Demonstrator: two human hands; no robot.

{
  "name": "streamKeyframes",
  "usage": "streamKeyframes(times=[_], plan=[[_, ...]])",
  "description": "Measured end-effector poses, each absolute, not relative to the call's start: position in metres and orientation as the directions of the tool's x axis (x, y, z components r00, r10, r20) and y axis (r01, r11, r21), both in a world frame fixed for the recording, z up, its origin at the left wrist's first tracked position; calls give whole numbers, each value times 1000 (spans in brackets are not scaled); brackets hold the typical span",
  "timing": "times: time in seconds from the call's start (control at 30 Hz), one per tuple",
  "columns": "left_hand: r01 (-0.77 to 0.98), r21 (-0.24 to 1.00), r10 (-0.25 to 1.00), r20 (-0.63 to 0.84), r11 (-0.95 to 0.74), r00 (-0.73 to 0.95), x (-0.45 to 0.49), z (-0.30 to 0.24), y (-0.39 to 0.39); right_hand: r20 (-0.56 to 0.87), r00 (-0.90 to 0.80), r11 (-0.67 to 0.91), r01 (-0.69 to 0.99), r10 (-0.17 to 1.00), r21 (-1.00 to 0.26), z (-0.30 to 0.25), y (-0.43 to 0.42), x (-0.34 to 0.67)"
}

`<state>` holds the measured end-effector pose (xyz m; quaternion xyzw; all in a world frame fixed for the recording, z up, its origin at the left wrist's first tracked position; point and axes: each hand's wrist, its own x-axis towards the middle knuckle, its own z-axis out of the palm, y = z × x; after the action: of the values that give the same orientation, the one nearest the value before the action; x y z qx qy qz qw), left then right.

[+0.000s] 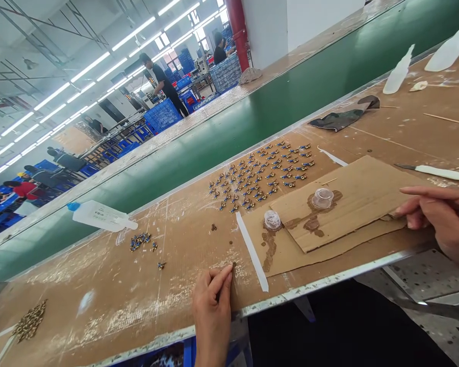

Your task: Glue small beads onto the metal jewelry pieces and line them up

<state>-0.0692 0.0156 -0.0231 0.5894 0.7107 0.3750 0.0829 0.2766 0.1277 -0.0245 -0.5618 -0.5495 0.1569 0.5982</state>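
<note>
My left hand [214, 300] rests at the table's front edge, thumb and index finger pinched together at a tiny brown piece [234, 264]. Out to the right, my right hand [449, 221] hovers by the right end of a cardboard sheet [361, 193], index finger stretched out, other fingers partly bent; I see nothing held in it. Two small clear cups, one [322, 198] on the upper cardboard and another [272, 220] at its left corner, stand near dark wet stains. Behind them, many small blue and gold figure-like parts [260, 176] lie spread in rows.
A bottle with a blue cap [99, 216] lies left, near a pile of blue-gold parts [140, 241]. Brass-coloured parts [30, 321] lie far left. A white-handled knife [439, 172], a cloth [346, 114] and a white bottle [399, 71] are right. A green conveyor belt [222, 137] runs behind.
</note>
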Motion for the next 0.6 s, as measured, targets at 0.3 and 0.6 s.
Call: streamKeyframes(times=[0.3,0.6], plan=[[803,595,906,353,-26,-232,-62,-18,14,489,319,330,439,812,-835,-23,128,276],[826,563,913,352,-29,-207,-62,-16,14,481,332,318,439,812,-840,-23,128,274]])
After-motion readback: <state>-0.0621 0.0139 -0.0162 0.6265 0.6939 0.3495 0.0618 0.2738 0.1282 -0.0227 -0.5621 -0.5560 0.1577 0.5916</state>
